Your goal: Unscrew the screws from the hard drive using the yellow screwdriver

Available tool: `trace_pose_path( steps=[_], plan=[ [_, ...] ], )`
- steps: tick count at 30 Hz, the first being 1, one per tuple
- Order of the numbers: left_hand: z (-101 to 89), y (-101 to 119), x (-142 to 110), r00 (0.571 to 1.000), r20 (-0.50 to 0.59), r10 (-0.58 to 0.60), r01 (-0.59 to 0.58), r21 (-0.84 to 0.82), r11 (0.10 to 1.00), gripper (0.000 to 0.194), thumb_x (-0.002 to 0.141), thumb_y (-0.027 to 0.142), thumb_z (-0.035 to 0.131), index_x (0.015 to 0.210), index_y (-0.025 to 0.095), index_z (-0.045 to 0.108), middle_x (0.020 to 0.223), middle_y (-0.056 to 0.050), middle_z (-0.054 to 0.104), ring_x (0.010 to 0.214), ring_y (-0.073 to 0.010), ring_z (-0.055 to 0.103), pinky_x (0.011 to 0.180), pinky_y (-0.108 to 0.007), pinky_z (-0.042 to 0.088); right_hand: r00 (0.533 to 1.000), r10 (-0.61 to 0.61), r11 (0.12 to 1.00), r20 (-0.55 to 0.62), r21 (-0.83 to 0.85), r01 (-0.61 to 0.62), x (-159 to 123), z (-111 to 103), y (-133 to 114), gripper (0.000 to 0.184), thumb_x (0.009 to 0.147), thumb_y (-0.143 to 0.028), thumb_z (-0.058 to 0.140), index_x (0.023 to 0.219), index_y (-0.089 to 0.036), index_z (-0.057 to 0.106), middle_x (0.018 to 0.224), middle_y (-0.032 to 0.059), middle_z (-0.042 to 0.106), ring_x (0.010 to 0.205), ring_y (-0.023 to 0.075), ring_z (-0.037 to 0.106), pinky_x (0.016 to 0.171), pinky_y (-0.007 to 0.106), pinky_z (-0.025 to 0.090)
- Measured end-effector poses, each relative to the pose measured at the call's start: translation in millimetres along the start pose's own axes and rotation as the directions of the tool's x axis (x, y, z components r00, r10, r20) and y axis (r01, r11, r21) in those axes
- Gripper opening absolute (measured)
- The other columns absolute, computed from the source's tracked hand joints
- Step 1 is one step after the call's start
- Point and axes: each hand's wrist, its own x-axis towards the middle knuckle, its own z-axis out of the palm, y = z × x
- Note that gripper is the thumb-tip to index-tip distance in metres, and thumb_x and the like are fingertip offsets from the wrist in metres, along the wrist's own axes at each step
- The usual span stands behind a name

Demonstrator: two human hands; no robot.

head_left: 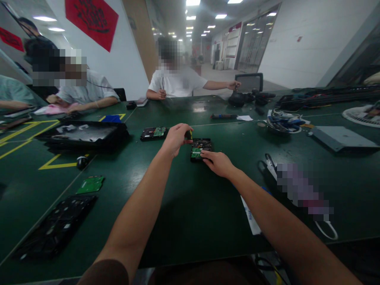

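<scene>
In front of me on the green table lies a hard drive (198,152), its green circuit board facing up. My left hand (177,137) is closed around a screwdriver (189,135) with a black and yellow handle, held over the drive's left side; its tip is hidden. With thumb and fingers, my right hand (219,163) grips the drive's near right edge. Just left of my left hand rests a second hard drive (153,133), also showing a green board.
A loose green circuit board (90,184) and a black panel (56,227) lie at left, below a black tray (84,136). On the right are a cable-filled bowl (286,120), a grey metal box (344,138) and a blurred pouch (301,190). Other people sit across the table.
</scene>
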Motion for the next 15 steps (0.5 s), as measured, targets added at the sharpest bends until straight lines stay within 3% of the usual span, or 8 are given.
trace_pose_path(
  steps=[6, 9, 12, 15],
  plan=[
    [1.8, 1.5, -2.0, 0.981, 0.15, -0.123, 0.134, -0.064, 0.989, 0.022, 0.079, 0.036, 0.064, 0.085, 0.015, 0.069, 0.081, -0.011, 0.068, 0.079, -0.0213, 0.066, 0.06, -0.031, 0.057, 1.0, -0.007, 1.0, -0.009, -0.003, 0.007, -0.5, 0.0, -0.2, 0.035, 0.102, -0.035, 0.054, 0.135, -0.033, 0.067, 0.147, -0.001, 0.061, 0.126, 0.0258, 0.065, 0.107, 0.045, 0.054],
    [3.0, 1.1, -2.2, 0.991, 0.089, -0.099, 0.108, -0.091, 0.99, 0.018, 0.078, 0.033, 0.066, 0.084, 0.016, 0.066, 0.079, -0.009, 0.067, 0.077, -0.0208, 0.065, 0.064, -0.033, 0.058, 1.0, -0.016, 1.0, -0.009, -0.003, 0.016, -0.6, -0.4, -0.5, 0.035, 0.102, -0.035, 0.054, 0.134, -0.031, 0.067, 0.147, -0.0005, 0.062, 0.126, 0.0257, 0.066, 0.107, 0.045, 0.054],
    [2.5, 1.6, -2.4, 0.999, 0.024, -0.026, 0.026, -0.013, 1.0, 0.017, 0.076, 0.032, 0.066, 0.079, 0.016, 0.068, 0.081, -0.008, 0.065, 0.077, -0.0192, 0.062, 0.062, -0.031, 0.058, 1.0, -0.009, 1.0, -0.007, 0.003, 0.009, -0.8, -1.3, -1.4, 0.035, 0.102, -0.035, 0.054, 0.134, -0.032, 0.067, 0.146, -0.0014, 0.062, 0.126, 0.0255, 0.066, 0.108, 0.045, 0.054],
    [1.9, 2.9, -3.2, 1.0, 0.024, 0.007, -0.008, 0.056, 0.998, 0.018, 0.077, 0.034, 0.065, 0.077, 0.016, 0.07, 0.084, -0.008, 0.065, 0.078, -0.0187, 0.061, 0.059, -0.028, 0.057, 1.0, 0.001, 1.0, -0.004, 0.005, -0.001, -0.8, -1.6, -2.0, 0.035, 0.102, -0.035, 0.054, 0.134, -0.033, 0.067, 0.147, -0.0024, 0.062, 0.126, 0.0255, 0.066, 0.108, 0.047, 0.053]
  ],
)
